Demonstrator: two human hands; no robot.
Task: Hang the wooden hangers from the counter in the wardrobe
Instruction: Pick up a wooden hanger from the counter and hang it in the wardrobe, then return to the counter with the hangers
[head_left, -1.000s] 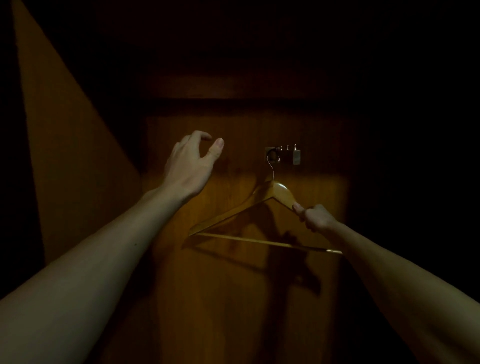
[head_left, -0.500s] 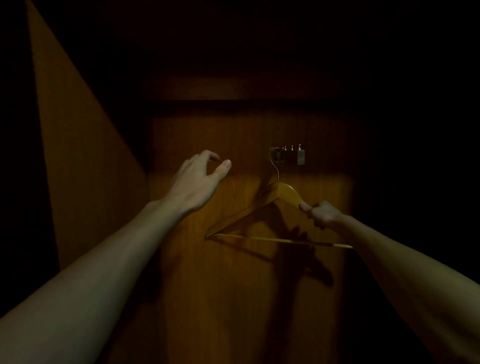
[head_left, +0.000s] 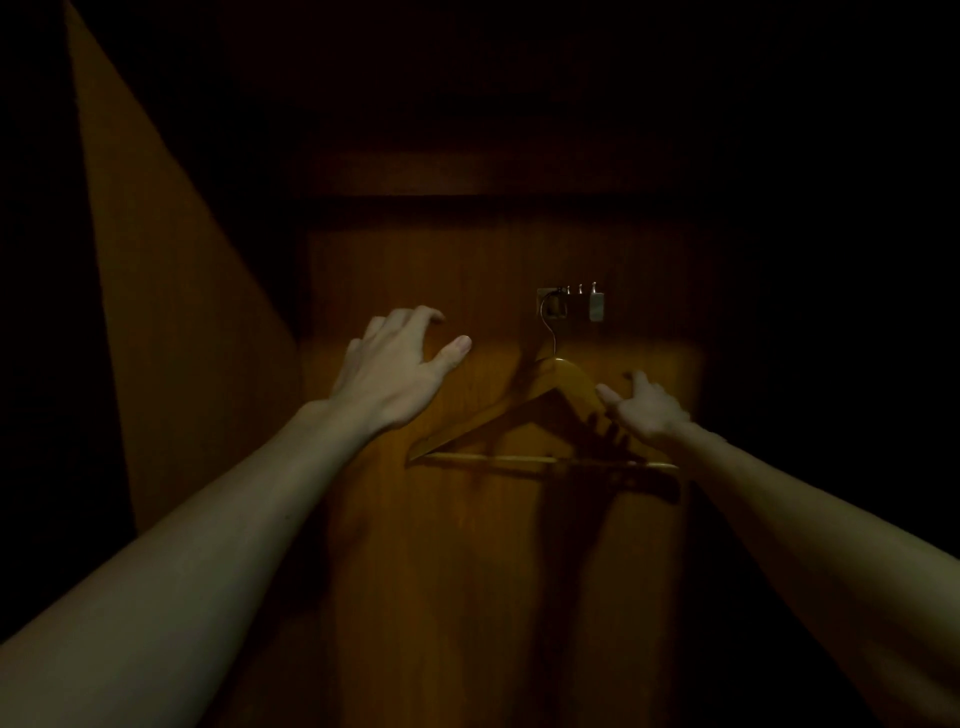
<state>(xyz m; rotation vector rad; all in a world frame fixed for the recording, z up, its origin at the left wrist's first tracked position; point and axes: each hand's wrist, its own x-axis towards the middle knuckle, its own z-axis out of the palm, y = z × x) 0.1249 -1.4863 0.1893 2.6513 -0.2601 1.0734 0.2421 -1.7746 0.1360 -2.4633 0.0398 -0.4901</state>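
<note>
The right hand (head_left: 647, 413), below and slightly right of the rack (head_left: 596, 306), was found open: fingers straightened and spread, gripping nothing. Half a second prior it had pinched the right shoulder of the hanger (head_left: 563, 382); that pinch had since been released. One fingertip lay against or just short of the shoulder; contact could not be confirmed in the dim light. The hanger hung directly beneath the rack, its wire hook (head_left: 548, 325) caught at the rack's left end, its bar (head_left: 493, 458) close to level where earlier it had sloped down to the right. The left hand (head_left: 395, 369), below and well left of the rack, was likewise open, fingers spread and loosely bent, holding nothing; whether it touched the back panel (head_left: 467, 571) could not be determined. It had dropped a little lower relative to the rack over the preceding second, but took no part in the hanging. Assessment: the hanger appeared to carry its own weight on the rack, so this item may be judged placed. The rack's pegs right of the hook appeared bare. The counter and any remaining hangers lay outside the view, so the outstanding count could not be stated; the likely next step was to draw both hands back and fetch another.
</note>
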